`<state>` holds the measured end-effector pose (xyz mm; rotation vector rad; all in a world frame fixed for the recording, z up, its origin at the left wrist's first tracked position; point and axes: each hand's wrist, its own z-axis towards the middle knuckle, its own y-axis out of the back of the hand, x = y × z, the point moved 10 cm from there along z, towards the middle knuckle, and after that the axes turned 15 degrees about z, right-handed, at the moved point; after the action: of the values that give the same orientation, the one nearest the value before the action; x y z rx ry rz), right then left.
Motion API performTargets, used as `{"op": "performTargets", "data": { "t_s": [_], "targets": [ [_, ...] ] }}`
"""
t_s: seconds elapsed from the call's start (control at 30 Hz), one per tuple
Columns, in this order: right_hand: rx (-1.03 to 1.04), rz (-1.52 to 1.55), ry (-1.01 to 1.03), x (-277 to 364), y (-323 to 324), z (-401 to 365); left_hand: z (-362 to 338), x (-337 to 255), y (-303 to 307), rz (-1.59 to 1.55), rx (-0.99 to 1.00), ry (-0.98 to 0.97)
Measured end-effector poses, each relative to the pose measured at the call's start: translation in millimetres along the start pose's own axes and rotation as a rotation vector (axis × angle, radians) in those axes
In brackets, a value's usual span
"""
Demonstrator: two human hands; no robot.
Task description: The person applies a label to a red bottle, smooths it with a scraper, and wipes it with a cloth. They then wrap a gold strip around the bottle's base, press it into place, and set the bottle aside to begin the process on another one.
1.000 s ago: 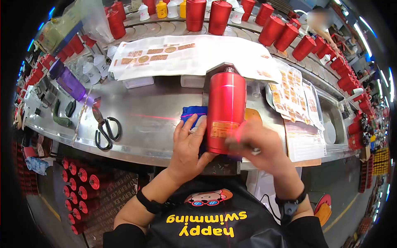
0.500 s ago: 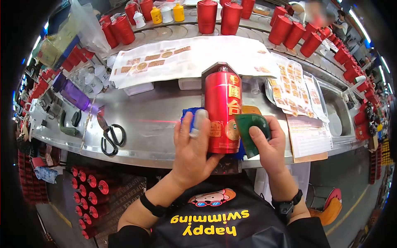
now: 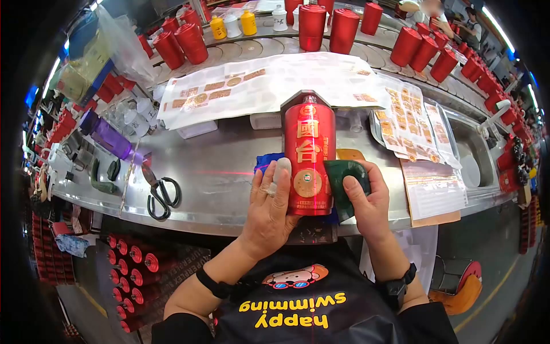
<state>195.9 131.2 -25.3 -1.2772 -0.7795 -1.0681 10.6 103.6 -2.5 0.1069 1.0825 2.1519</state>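
A red bottle (image 3: 310, 137) with gold characters and a round gold emblem lies in a dark stand (image 3: 293, 98) in front of me, its neck pointing away. My left hand (image 3: 268, 209) rests against the bottle's left side, fingers apart, with a whitish covering on one fingertip. A blue cloth (image 3: 267, 161) lies just beyond those fingers. On the right, my right hand (image 3: 369, 198) grips a dark green flat scraper-like piece (image 3: 344, 186), whose edge meets the bottle's right side.
Black-handled scissors (image 3: 163, 195) and a purple bottle (image 3: 109, 136) lie left. Sticker sheets (image 3: 252, 86) spread behind the stand; more (image 3: 409, 123) lie right, beside a sink (image 3: 470, 160). Red bottles (image 3: 312, 28) stand on the conveyor (image 3: 258, 41). A co-worker (image 3: 427, 11) is at the back right.
The red bottle has rolled leftward, so its characters and round emblem now face up more centrally. Bottles on the conveyor have shifted right. My right hand still holds the green piece.
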Motion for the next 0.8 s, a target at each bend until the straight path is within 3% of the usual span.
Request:
{"op": "performTargets", "data": {
  "t_s": [0.2,0.33,0.6,0.7,0.8],
  "targets": [
    [-0.027,0.070,-0.034,-9,8,-2,9,-13,1,0.047,0.081,-0.262],
    [-0.039,0.056,-0.021,-12,13,-4,38,-2,-2,-0.013,0.162,-0.284],
    [-0.109,0.022,0.045,-16,26,-10,74,23,-7,-0.017,0.058,-0.208],
    [-0.101,-0.092,0.144,-17,30,-10,62,21,-7,0.007,0.062,-0.128],
    [-0.067,-0.057,0.108,-23,29,-14,26,25,-4,-0.047,0.111,-0.055]
  ]
}}
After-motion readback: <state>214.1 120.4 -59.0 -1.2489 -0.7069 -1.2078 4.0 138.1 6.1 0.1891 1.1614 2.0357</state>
